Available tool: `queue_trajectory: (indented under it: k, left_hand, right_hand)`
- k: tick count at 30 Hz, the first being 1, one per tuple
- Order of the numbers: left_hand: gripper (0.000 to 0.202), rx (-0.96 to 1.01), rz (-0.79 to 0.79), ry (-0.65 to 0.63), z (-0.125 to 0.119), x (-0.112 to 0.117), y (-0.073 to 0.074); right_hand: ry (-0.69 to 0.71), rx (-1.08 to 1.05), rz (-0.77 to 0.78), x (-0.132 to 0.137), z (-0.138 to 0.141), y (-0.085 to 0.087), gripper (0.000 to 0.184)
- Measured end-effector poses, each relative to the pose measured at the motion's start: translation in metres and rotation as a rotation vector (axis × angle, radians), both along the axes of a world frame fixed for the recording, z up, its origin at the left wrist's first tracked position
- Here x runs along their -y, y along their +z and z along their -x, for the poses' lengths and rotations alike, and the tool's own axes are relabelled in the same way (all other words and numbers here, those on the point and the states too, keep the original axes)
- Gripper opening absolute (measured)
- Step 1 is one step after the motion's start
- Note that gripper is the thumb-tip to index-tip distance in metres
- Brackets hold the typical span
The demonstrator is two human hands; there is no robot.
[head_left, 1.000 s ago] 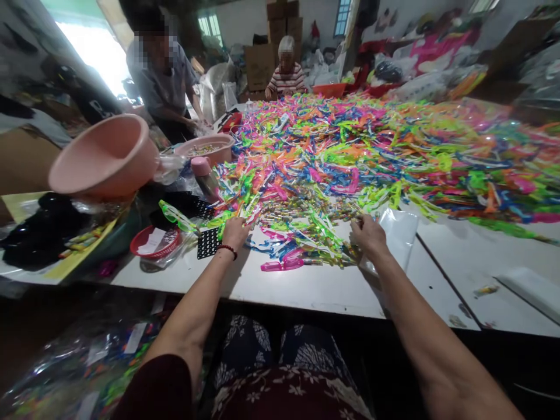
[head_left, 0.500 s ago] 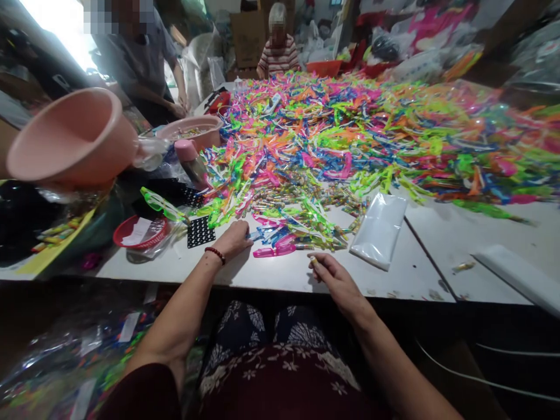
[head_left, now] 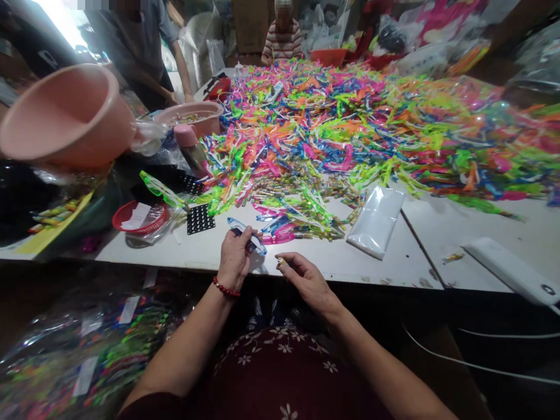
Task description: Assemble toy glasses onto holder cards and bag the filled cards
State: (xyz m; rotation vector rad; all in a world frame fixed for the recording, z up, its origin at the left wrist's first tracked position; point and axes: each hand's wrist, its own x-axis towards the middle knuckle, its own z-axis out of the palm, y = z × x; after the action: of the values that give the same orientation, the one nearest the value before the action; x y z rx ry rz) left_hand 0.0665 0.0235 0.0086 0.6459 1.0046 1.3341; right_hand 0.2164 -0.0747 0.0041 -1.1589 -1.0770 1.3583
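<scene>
- Pink basin [head_left: 65, 116], tilted, far left, with a red basket [head_left: 140, 217] and a black studded card [head_left: 200, 219] nearby.
- Left hand [head_left: 234, 259] pinches a blue clear plastic strip [head_left: 259, 247] over the table's near edge [head_left: 332, 274].
- Right hand [head_left: 306, 280], just beside it, nips a small yellowish piece [head_left: 280, 262] between thumb and forefinger.
- Step, by appearance: fitting the piece to the strip, which calls for fine alignment.
- Bare tabletop lies right of the clear bags [head_left: 376, 221]; the toy heap [head_left: 350, 128] crowds the far side.

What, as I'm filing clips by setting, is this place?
Probably a workshop for assembling or packing plastic toys: a heap of neon plastic pieces covers much of the table, the left hand holds a blue piece, the right hand a small part, and a person in stripes works at the far end.
</scene>
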Motion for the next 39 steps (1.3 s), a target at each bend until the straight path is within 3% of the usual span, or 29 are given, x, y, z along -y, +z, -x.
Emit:
queue_trajectory:
  k: [5, 10, 15, 22, 31, 39]
  left_hand:
    - [0.055, 0.117, 0.047, 0.003, -0.019, 0.022, 0.008]
    - [0.051, 0.064, 0.131, -0.137, -0.019, 0.032, 0.011]
    - [0.047, 0.019, 0.097, -0.272, -0.016, 0.034, 0.01]
    - [0.047, -0.046, 0.143, -0.221, -0.02, 0.034, 0.006]
    - [0.041, -0.044, 0.193, -0.259, -0.024, 0.035, 0.005]
    - [0.033, -0.009, 0.242, -0.295, -0.02, 0.037, 0.013]
  right_hand:
    - [-0.037, -0.041, 0.007, -0.001, 0.004, -0.008, 0.032]
    - [-0.08, 0.014, 0.025, -0.002, -0.008, -0.011, 0.035]
    - [-0.083, 0.016, 0.009, -0.001, -0.016, -0.01, 0.033]
    - [-0.191, 0.072, -0.026, 0.001, -0.019, -0.017, 0.036]
    - [-0.177, 0.169, -0.085, 0.003, -0.024, -0.018, 0.031]
    - [-0.131, 0.292, -0.16, 0.003, -0.031, -0.013, 0.025]
